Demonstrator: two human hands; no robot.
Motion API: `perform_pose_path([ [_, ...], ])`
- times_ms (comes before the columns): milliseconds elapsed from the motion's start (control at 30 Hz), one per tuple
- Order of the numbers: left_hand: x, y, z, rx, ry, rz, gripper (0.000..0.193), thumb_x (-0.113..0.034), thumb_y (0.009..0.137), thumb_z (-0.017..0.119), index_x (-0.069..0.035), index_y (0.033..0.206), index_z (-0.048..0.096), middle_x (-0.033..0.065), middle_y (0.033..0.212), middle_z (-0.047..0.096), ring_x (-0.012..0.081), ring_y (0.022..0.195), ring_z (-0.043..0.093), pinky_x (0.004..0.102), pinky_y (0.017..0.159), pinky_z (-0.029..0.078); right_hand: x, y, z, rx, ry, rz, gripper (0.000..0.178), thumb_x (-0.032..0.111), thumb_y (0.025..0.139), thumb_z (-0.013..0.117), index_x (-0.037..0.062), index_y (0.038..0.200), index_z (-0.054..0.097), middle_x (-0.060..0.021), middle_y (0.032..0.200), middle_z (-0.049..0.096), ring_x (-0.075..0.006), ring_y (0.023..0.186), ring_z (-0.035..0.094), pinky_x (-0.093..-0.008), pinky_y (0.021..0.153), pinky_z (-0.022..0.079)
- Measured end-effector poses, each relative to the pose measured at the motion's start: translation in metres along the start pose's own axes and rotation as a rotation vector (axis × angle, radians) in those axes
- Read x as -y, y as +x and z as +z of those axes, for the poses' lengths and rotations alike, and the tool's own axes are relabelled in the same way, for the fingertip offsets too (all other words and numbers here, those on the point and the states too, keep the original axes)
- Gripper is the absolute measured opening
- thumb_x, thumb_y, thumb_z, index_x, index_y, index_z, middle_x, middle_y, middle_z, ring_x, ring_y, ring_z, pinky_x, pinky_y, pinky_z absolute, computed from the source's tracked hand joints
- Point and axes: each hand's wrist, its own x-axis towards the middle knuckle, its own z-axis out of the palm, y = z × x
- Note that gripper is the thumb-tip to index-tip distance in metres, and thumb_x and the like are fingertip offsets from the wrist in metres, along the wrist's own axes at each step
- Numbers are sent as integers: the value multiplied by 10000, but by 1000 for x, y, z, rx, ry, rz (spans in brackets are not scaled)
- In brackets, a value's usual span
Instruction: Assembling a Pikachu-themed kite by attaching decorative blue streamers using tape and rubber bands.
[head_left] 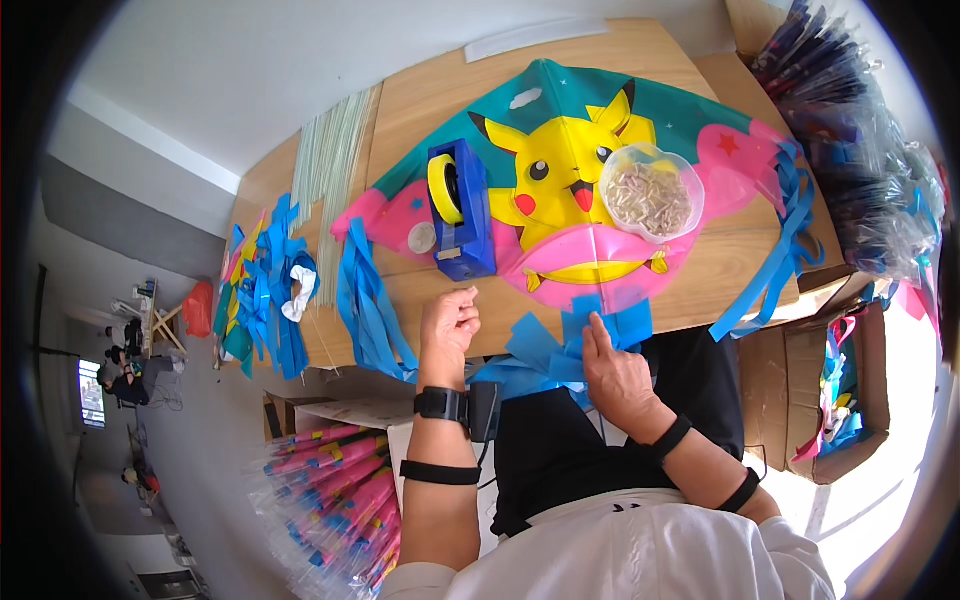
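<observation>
A kite (pixel 480 122) of teal and pink sheet with a yellow cartoon animal lies spread on the wooden table. Blue streamers (pixel 540 345) hang at its near point, over the table's front edge. There my right hand (pixel 622 378) rests with its index and middle fingers stretched out on a blue strip. My left hand (pixel 450 322) hovers just left of it with curled fingers and thumb; anything between them is too small to make out. Beyond it stands a blue tape dispenser (pixel 478 205) with a yellow-cored roll. A clear bowl (pixel 650 195) of small tube-like pieces sits on the kite.
Pale thin rods (pixel 332 150) and a heap of blue strips (pixel 270 285) lie at the table's left. An open cardboard box (pixel 770 400) stands lower right, below plastic-wrapped bundles (pixel 860 170). Pink wrapped bundles (pixel 335 490) lie below the table at left.
</observation>
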Motion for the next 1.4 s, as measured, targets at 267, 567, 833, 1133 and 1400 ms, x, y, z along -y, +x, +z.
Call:
perform_pose_path([
  [267,47,-45,78,320,217,5,136,-73,862,623,33,946,607,-49,619,413,36,424,315,201,365,238,-3,-2,6,5,-29,27,507,40,728,558,-92,1214,498,-272,1365,434,-263,547,642,-361,514,520],
  [567,71,-34,92,295,329,1,168,-88,869,621,54,958,635,-67,577,396,23,400,295,205,357,227,-5,-1,1,13,-24,-5,467,72,758,559,-93,1195,530,-319,1325,451,-235,551,656,-326,511,530],
  [833,83,-33,101,171,457,150,139,-103,873,624,19,927,663,-71,520,385,22,384,292,221,347,205,-13,3,5,-13,20,-45,401,61,752,564,-83,1125,544,-313,1311,459,-271,587,658,-345,542,538],
  [1133,94,-29,103,126,587,354,153,-119,882,612,12,937,668,-34,568,462,46,427,342,247,375,254,-18,18,-7,19,37,-78,176,61,774,562,-17,922,508,-324,1307,461,-300,619,669,-364,512,531],
  [1400,102,-18,91,32,834,989,216,-22,865,535,-8,1038,663,54,664,549,159,610,535,321,593,455,-6,21,-8,68,-56,-53,179,87,796,563,-16,935,513,-344,1299,460,-291,626,677,-350,494,531],
])
